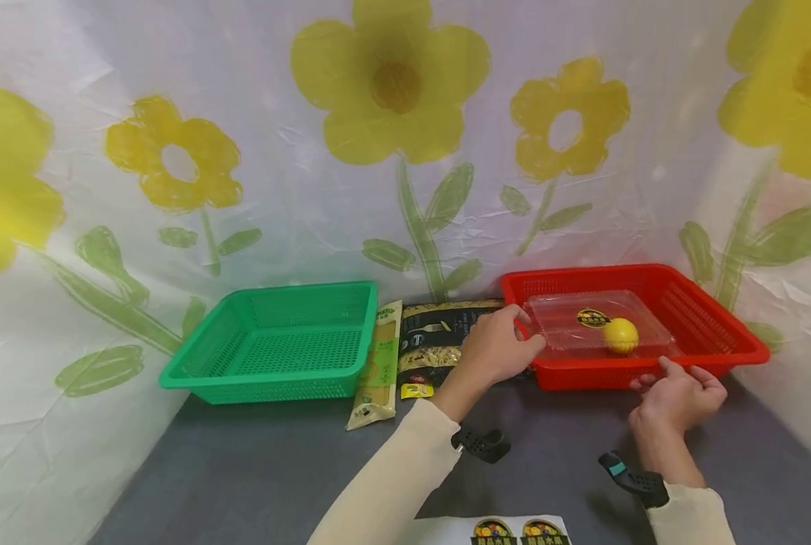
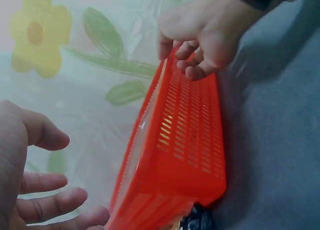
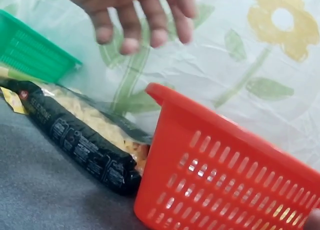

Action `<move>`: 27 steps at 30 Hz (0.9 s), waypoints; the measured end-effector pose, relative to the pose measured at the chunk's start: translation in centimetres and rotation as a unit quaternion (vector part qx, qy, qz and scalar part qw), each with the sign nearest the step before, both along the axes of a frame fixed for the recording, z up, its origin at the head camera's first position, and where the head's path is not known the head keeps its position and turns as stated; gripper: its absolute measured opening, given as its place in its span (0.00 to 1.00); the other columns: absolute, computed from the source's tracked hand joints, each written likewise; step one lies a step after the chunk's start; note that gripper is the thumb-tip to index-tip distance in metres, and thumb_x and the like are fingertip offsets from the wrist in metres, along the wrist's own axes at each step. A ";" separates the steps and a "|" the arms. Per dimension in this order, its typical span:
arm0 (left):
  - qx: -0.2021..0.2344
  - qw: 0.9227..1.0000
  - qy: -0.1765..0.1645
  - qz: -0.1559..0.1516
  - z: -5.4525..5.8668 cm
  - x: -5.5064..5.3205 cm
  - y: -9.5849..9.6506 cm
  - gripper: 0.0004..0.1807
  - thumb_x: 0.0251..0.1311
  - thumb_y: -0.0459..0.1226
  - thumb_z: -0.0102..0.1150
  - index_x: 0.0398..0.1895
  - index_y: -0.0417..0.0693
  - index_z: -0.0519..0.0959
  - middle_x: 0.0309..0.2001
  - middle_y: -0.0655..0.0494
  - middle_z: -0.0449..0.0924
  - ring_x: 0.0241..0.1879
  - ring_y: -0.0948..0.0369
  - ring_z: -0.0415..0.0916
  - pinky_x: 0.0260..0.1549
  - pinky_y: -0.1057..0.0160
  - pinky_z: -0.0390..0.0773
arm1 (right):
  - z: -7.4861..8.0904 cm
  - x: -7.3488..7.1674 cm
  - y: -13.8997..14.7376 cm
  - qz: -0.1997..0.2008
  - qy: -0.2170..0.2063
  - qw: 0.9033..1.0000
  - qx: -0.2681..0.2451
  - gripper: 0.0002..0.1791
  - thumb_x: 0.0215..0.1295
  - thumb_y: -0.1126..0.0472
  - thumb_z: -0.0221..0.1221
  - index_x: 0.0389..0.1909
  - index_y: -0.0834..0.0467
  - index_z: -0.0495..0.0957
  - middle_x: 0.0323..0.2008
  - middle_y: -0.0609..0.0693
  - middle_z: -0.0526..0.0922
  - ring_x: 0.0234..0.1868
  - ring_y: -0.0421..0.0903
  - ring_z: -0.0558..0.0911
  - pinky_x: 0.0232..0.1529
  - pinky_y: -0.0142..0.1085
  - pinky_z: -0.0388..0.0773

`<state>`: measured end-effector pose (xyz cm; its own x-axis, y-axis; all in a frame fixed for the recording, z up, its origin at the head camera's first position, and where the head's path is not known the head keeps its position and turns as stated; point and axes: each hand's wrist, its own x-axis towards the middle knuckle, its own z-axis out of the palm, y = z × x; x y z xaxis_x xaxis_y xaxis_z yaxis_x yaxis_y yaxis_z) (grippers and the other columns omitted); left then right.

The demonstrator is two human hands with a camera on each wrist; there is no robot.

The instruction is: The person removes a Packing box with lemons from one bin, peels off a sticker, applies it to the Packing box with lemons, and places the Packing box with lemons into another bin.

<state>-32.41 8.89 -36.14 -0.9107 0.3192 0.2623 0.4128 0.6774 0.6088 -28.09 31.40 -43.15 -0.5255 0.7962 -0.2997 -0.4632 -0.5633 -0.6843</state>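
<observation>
In the head view a clear plastic box (image 1: 562, 322) with a round dark sticker (image 1: 592, 318) lies tilted in the red basket (image 1: 650, 371). A yellow ball-shaped thing (image 1: 621, 335) shows at its front; I cannot tell if it is inside the box. My left hand (image 1: 497, 344) hovers by the basket's left front corner, its fingers (image 2: 50, 205) spread and holding nothing in the left wrist view. At the basket's front rim is my right hand (image 1: 678, 397), fingers loosely bent, the fingertips at or close to the rim. The right wrist view shows it barely, at the edge.
A green basket (image 1: 269, 384) stands at the left. Between the baskets lie a long pasta pack (image 1: 378, 371), a black pasta bag (image 1: 432, 344) and a small yellow packet (image 1: 416, 390). A sheet with round stickers (image 1: 446, 531) lies at the near edge. A flowered curtain (image 1: 296, 227) hangs behind.
</observation>
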 end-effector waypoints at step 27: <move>0.063 0.982 0.164 0.074 -4.9 6.4 -11.8 0.16 0.58 0.41 0.68 0.50 0.51 0.81 0.32 0.60 0.81 0.34 0.60 0.80 0.32 0.62 0.77 | 3.9 2.0 -3.9 -0.033 0.169 0.970 0.169 0.11 0.63 0.72 0.64 0.39 0.61 0.72 0.22 0.55 0.77 0.10 0.46 0.71 0.14 0.29 0.76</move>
